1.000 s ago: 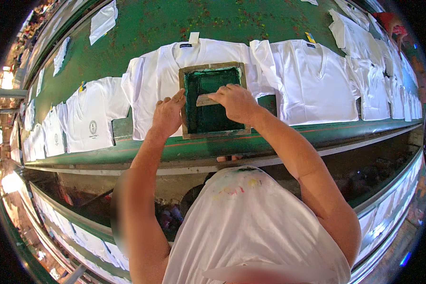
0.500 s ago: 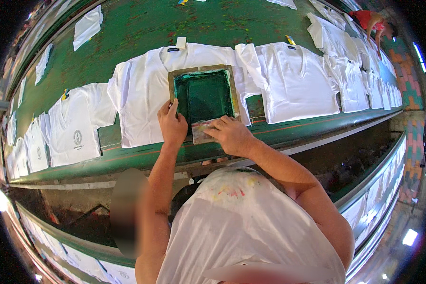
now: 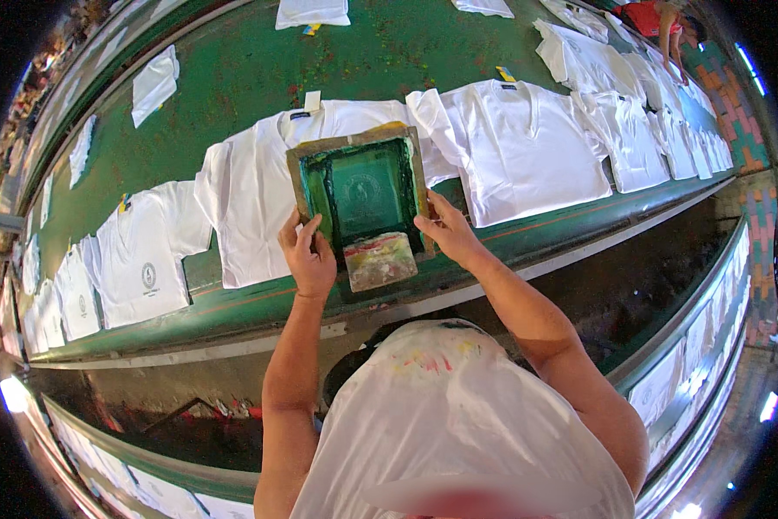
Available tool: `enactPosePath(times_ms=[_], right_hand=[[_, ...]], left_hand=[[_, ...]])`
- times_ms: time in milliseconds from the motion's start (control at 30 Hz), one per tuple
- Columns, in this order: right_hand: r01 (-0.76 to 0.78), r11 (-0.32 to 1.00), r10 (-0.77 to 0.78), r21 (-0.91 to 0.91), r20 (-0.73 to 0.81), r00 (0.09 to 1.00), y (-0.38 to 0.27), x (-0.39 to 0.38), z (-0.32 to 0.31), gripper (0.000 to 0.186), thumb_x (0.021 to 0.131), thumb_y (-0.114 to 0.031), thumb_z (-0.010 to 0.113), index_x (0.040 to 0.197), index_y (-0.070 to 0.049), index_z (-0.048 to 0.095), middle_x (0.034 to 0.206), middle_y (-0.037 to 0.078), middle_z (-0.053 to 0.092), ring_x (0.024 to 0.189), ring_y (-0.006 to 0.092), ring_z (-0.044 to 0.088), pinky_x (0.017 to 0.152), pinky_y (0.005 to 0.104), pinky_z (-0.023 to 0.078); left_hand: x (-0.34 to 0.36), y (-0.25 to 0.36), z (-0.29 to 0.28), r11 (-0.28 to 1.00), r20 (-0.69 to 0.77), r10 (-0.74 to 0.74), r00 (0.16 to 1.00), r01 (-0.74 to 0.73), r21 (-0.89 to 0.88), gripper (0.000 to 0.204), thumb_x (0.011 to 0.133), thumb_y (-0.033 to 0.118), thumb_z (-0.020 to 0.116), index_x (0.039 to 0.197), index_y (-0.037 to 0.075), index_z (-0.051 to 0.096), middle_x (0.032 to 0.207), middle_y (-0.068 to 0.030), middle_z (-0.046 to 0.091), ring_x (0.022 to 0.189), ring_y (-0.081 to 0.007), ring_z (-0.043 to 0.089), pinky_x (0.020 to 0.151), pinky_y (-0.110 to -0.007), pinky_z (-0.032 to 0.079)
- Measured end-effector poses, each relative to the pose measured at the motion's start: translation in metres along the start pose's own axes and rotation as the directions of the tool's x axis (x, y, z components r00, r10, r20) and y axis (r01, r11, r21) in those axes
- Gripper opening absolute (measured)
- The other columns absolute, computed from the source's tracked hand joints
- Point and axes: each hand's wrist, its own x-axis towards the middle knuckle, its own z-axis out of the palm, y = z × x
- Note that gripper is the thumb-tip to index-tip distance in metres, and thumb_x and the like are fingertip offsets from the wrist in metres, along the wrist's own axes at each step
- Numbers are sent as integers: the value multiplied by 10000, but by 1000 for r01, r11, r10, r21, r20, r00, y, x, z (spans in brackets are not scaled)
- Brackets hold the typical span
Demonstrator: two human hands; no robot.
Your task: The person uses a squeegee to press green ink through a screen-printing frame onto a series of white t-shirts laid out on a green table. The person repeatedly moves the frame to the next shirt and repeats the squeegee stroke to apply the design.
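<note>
A wooden printing screen (image 3: 360, 192) with green ink on its mesh lies on a white T-shirt (image 3: 250, 192) spread on the long green table (image 3: 233, 78). My left hand (image 3: 308, 253) grips the frame's near left corner. My right hand (image 3: 445, 228) grips its near right edge. A paint-smeared squeegee (image 3: 379, 260) rests at the near end of the frame, between my two hands, untouched.
Several white T-shirts lie in a row along the table, a printed one (image 3: 144, 256) at the left and a plain one (image 3: 522, 147) at the right. Folded white shirts (image 3: 154, 82) sit farther back. Another person (image 3: 662, 19) leans at the far right. A dark gap lies below the table's edge.
My right hand has let go of the squeegee, which now rests at the near end of the frame. Both hands have moved to the frame's near corners.
</note>
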Motion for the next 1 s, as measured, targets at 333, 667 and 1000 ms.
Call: enactPosePath(times_ms=[333, 667, 1000], right_hand=[[293, 916, -168, 273, -403, 900, 48, -105, -116, 619, 1125, -138, 655, 1686, 44, 465, 1632, 105, 583, 1445, 182, 557, 1233, 338, 397], [250, 936, -53, 246, -606, 794, 98, -218, -292, 578, 1114, -199, 638, 1635, 36, 549, 1613, 123, 605, 1466, 227, 552, 1258, 380, 382], [284, 922, -71, 265, -603, 795, 118, -232, -354, 607, 1136, -294, 601, 1641, 36, 537, 1594, 133, 621, 1436, 252, 591, 1251, 413, 416]], left_hand=[[-39, 138, 99, 967, 1, -100, 995, 97, -236, 199, 980, 8, 799, 1170, 62, 820, 1470, -198, 633, 1222, -278, 706, 936, -360, 612], [-80, 297, 241, 921, 176, -70, 982, 132, -367, 154, 978, 166, 860, 1040, 33, 814, 1514, -258, 647, 1330, -390, 647, 1113, -468, 518], [-71, 351, 284, 910, 246, -35, 969, 133, -392, 114, 926, 91, 886, 988, 51, 798, 1531, -253, 625, 1417, -388, 581, 1174, -473, 472]])
